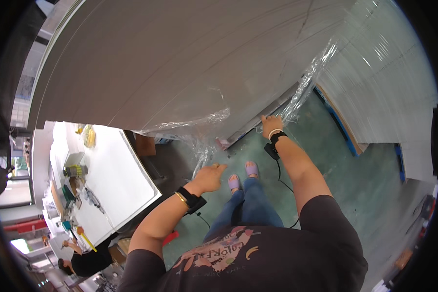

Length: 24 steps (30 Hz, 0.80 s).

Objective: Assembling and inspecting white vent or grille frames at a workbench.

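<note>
A tall stack of large grey-white sheets (180, 63) fills the upper view, with loose clear plastic wrap (304, 85) hanging off its corner and lower edge. My right hand (271, 123) reaches down to the bottom of the stack and grips the plastic wrap where it hangs by the pallet edge. My left hand (210, 176) hovers lower, fingers apart, close to a crumpled strand of the wrap (202, 151) but holding nothing. Both wrists carry black bands with cables. My feet in purple slippers (243, 176) stand on the green floor.
A second wrapped stack (384, 82) stands to the right on a blue pallet (338, 119). A white worktable (117, 180) with tools and small containers lies to the left. Another person (85, 258) in dark clothes works at its far end.
</note>
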Tool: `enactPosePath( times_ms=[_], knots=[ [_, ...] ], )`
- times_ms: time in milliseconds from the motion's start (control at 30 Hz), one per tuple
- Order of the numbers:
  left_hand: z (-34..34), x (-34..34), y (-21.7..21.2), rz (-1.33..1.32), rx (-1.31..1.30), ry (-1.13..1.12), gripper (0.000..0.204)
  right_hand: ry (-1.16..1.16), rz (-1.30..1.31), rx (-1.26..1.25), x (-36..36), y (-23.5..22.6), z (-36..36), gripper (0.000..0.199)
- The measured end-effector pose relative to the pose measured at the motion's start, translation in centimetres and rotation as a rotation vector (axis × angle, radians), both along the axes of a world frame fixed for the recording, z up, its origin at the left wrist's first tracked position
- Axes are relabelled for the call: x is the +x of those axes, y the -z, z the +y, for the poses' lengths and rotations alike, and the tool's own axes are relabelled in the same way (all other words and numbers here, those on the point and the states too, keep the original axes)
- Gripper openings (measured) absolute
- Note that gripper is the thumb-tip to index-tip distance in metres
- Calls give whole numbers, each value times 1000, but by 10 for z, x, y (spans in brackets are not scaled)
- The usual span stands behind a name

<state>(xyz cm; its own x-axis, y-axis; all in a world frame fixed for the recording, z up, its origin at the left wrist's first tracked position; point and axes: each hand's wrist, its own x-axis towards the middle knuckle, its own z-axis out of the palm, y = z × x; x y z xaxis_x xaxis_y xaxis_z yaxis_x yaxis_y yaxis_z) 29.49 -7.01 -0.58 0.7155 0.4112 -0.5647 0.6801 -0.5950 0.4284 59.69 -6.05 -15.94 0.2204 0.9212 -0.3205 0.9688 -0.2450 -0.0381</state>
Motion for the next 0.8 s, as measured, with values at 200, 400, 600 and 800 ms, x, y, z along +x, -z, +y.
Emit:
enactPosePath(
  times_ms=[200, 400, 600, 800],
  knots=[
    [12, 118, 39, -512, 362, 77, 62, -47, -150, 154, 26, -2, -24, 22],
    [72, 175, 155, -112, 331, 41, 66, -89, -151, 249, 5, -16, -26, 19],
    [90, 170, 275, 136, -92, -113, 60, -259, -131, 302, -2, -3, -20, 19],
    [55, 202, 257, 141, -197, 24, 24, -388, 77, 201, 55, 47, -8, 21]
  ],
)
